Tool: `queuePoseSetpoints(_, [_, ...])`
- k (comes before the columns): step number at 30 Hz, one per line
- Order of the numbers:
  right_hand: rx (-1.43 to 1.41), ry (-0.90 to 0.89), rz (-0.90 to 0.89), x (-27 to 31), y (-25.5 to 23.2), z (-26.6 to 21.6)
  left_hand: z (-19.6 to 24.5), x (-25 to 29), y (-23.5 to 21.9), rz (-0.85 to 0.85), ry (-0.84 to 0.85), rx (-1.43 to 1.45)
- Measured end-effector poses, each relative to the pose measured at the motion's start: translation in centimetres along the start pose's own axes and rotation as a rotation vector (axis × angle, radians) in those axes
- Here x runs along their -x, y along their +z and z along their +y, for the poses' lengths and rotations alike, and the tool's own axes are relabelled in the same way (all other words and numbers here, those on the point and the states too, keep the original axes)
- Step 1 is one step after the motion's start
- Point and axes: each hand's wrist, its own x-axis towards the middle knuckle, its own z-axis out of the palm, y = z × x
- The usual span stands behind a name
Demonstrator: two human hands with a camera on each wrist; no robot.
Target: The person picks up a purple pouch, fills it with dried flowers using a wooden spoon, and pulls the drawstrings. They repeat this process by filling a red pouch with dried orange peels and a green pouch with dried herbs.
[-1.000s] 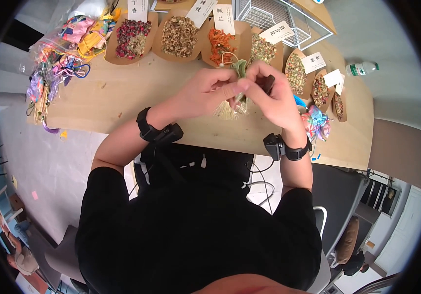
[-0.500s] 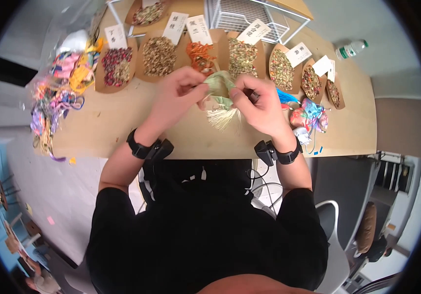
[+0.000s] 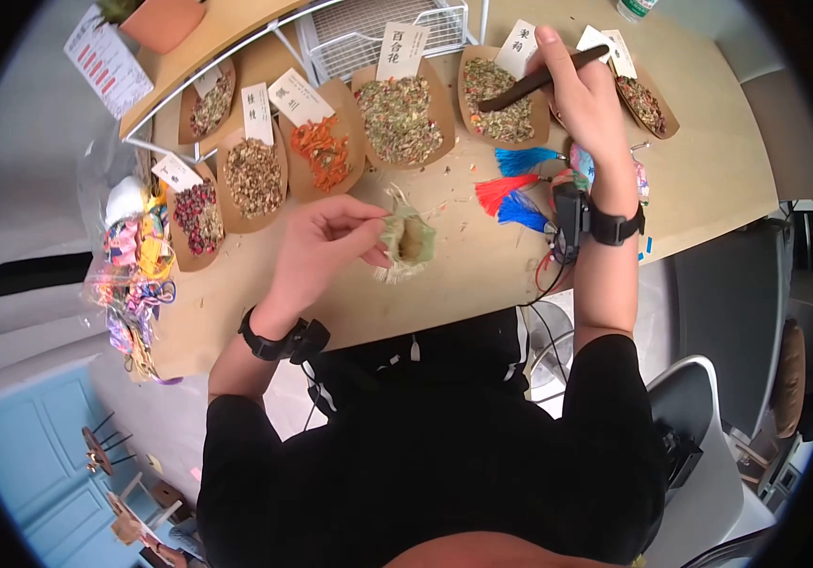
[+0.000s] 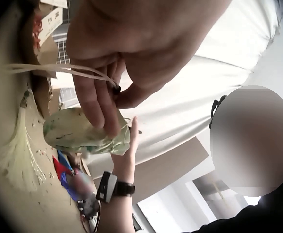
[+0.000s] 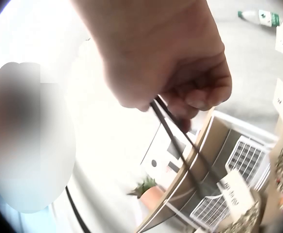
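Observation:
My left hand point(image 3: 324, 244) pinches the rim of a small pale green cloth pouch point(image 3: 416, 241), whose mouth gapes upward in the head view. In the left wrist view, a pale cord point(image 4: 59, 68) runs from the fingers above the pouch point(image 4: 66, 132), and a cream tassel point(image 4: 22, 150) hangs beside it. Raised at the right, my right hand point(image 3: 591, 104) holds dark tongs point(image 3: 544, 79). Their tips overlap a kraft paper tray point(image 3: 468, 66) of dried greenish herbs in the head view. Two thin arms of the tongs point(image 5: 168, 128) show in the right wrist view.
Several paper trays with label cards stand along the table's back, including orange petals point(image 3: 321, 151) and rosebuds point(image 3: 196, 218). A white wire rack point(image 3: 383, 38) is behind them. Blue and red tassels point(image 3: 506, 194) lie beneath the right forearm. Bagged colourful pouches point(image 3: 137, 265) sit far left.
Both hands were together at the pouch; the right hand has moved away to the right and up with the tongs. The left keeps the pouch, now with its mouth showing. The head view has shifted.

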Motion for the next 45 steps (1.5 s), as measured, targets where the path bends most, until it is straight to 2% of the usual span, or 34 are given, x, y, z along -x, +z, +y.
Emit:
queuePoseSetpoints(1, [0.076,0.011,0.03,-1.1,-0.5,1.6,0.3,-0.8,0.7,-0.027,-0.038,0.005])
queuePoseSetpoints(3, [0.063,-0.038,0.107,-2.2,-0.9,4.8,0.3,-2.6,1.7,-0.102,0.009,-0.009])
queuePoseSetpoints(7, [-0.12,-0.078,0.257,-2.6,-1.4,6.5,-0.2,-5.7,3.5,-0.186,0.016,-0.009])
queuePoseSetpoints(9, [-0.144,-0.025,0.307,-2.9,-2.0,7.0,-1.3,-7.1,4.3,-0.203,0.047,-0.045])
queuePoseSetpoints(11, [-0.141,0.041,0.302,-2.8,-2.2,7.1,-2.6,-8.1,4.8,-0.215,0.077,-0.046])
queuePoseSetpoints(16, [-0.091,-0.016,0.22,-2.1,-1.8,7.6,-4.7,-8.7,5.6,-0.191,0.096,0.081])
queuePoseSetpoints(19, [-0.143,-0.038,0.108,-1.9,-1.4,7.5,-5.1,-9.0,4.9,-0.222,0.105,-0.131])
queuePoseSetpoints(22, [-0.181,-0.023,-0.005,-1.8,-1.0,7.7,-4.4,-9.1,5.1,-0.227,0.055,-0.11])
queuePoseSetpoints(25, [-0.151,0.014,-0.072,-1.4,-0.6,7.0,-4.2,-9.3,5.9,-0.164,0.05,0.112])
queuePoseSetpoints(28, [-0.052,-0.011,-0.09,-1.4,-0.1,7.0,-5.2,-9.8,6.0,-0.231,0.086,0.271])
queuePoseSetpoints(30, [-0.022,-0.074,-0.094,-1.3,0.6,6.5,-5.3,-10.0,5.9,-0.261,0.071,0.274])
queuePoseSetpoints(33, [0.143,-0.07,-0.128,-1.3,0.8,6.1,-5.5,-10.2,5.8,-0.288,0.084,0.269])
queuePoseSetpoints(39, [0.006,0.057,-0.144,-1.5,1.3,7.0,-6.5,-10.7,5.7,-0.296,0.148,0.242])
queuePoseSetpoints(45, [-0.18,0.029,-0.052,-1.0,-0.2,6.2,-5.9,-10.8,6.3,-0.254,0.17,0.296])
